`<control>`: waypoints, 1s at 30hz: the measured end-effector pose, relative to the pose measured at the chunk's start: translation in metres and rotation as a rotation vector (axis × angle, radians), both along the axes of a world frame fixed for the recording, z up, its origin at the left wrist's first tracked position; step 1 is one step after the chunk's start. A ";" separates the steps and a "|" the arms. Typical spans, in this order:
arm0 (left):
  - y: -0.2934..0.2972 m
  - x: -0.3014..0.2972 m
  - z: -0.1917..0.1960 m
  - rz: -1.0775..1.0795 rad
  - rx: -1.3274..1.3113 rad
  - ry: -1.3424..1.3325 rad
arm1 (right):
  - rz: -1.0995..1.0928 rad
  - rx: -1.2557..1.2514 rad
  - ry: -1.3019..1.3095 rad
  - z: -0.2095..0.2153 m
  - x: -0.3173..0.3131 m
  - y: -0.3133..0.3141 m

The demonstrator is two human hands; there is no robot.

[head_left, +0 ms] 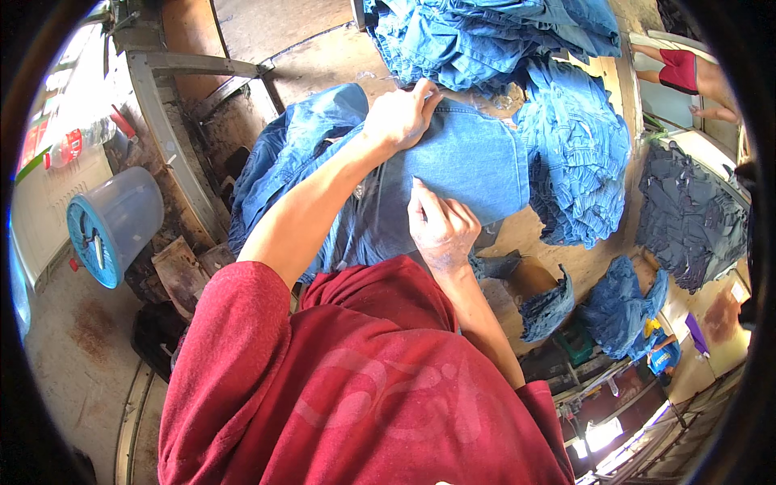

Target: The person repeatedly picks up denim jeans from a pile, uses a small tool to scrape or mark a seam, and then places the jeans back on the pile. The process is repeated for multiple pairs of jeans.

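Stack of blue denim garments (574,153) occupies the bench's (558,250) far right side. Denim piece (461,162) lies flat at the near edge — left hand (400,117) pinches its far hem, fingers closed; right hand (440,226) presses it, curled, index extended.
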State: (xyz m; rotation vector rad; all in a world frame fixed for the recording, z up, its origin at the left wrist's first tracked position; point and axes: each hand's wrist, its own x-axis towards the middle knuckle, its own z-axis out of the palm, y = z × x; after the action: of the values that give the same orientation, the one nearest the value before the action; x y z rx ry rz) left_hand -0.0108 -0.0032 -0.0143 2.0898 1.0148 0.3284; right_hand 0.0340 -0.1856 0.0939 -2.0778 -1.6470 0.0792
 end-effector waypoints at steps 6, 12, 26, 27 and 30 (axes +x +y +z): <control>0.000 0.000 0.003 -0.001 -0.013 -0.001 | 0.035 -0.133 0.003 0.009 -0.002 -0.029; -0.001 0.000 0.001 0.011 -0.012 0.017 | -0.015 -0.021 0.059 0.016 -0.006 -0.059; 0.000 0.001 -0.003 0.013 -0.037 0.054 | 0.038 -0.017 0.019 0.000 0.006 -0.019; 0.000 0.001 -0.003 0.015 -0.032 0.054 | 0.043 -0.044 0.025 -0.001 0.005 -0.021; 0.000 0.001 -0.003 0.016 -0.026 0.055 | 0.058 -0.124 0.012 0.001 0.003 -0.037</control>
State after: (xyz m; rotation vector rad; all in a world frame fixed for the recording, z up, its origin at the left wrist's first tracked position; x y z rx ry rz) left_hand -0.0097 -0.0032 -0.0173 2.0783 1.0629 0.2652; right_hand 0.0373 -0.2226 0.0945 -2.1157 -1.7356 0.2177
